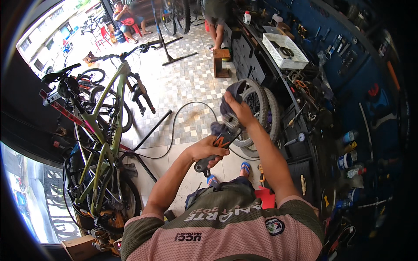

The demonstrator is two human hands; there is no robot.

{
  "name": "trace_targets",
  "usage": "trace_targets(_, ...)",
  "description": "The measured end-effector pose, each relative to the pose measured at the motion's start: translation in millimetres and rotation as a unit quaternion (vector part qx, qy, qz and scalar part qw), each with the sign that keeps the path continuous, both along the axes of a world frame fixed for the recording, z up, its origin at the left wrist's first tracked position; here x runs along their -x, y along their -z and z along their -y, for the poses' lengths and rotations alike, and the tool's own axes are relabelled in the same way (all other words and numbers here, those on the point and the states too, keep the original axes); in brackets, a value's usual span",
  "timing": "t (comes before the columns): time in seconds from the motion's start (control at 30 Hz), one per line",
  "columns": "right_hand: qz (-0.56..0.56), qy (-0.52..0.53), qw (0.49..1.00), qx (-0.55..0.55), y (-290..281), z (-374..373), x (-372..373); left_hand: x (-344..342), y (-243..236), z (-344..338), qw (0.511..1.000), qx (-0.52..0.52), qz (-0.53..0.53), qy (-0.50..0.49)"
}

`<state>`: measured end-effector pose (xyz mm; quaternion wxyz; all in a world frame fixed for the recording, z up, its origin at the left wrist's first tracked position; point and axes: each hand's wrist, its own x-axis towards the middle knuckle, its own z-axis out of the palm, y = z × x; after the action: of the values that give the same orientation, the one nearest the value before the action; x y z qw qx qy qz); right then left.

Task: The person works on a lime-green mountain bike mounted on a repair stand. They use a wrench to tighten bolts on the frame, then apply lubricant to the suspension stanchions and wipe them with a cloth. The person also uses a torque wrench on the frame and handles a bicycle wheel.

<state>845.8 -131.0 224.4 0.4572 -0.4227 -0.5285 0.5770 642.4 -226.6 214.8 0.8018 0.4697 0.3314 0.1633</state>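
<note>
In front of my body, my left hand (208,148) is wrapped round a black bicycle crank arm (220,142) with an orange marking. A round hole shows at its lower end, and a grey metal part at its upper end. My right hand (241,109) grips a dark cloth (235,88) around that upper end. More dark fabric hangs just left of the metal part. Motion blurs the cloth a little, and my fingers partly hide the crank arm.
To the left, a green bicycle frame (100,114) stands on a repair stand (146,135), its fork without a wheel. Loose wheels (261,98) lean on the right bench, near a white basket (300,63). A cable (174,126) crosses the tiled floor. Other people are at the far end.
</note>
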Motion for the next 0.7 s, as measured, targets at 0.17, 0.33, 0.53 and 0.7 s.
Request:
trace_targets(0.17, -0.242, 0.21, 0.943, 0.087, 42.2, -40.4, -50.2, -7.8, 29.9, -3.6, 0.835, -0.444, -0.274, -0.174)
trace_targets(0.33, -0.215, 0.136, 0.965, 0.068, 23.9, -23.8, -122.0, 3.0, 35.6, -9.0, 0.745, -0.471, -0.407, -0.24)
trace_targets(0.53, 0.201, 0.041, 0.971, -0.125, 3.8, 12.7, -85.0, -11.9, 24.3, -14.8, 0.707, -0.518, -0.428, -0.221)
trace_targets(0.7, 0.221, -0.107, 0.962, -0.121, 21.4, 22.6, -22.2, 5.7, 44.1, -33.3, 0.567, -0.704, -0.359, -0.233)
